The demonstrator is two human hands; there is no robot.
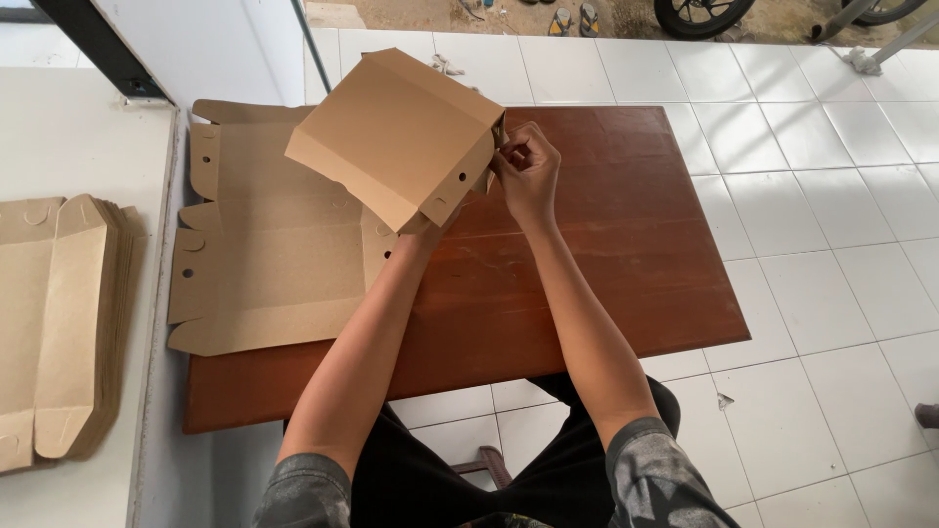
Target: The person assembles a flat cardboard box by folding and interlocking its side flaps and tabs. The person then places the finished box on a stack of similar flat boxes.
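Where the white ledge (88,137) runs down the left edge, a stack of flat brown blanks (59,323) lies unfolded, and a second flat blank (264,254) lies spread on the left part of the dark wooden table (606,254). Above that blank a half-folded cardboard box (396,137) is held off the table, tilted; its walls stand up, but the right end looks open, so I judge the folding well begun and not finished. The left hand (421,227) is mostly hidden beneath the box, so I cannot tell how it grips. The right hand (526,166) is pinched on a flap at the box's right end. The right half of the table is bare. White floor tiles (831,196) spread beyond, with dark wheels (699,12) at the top edge.
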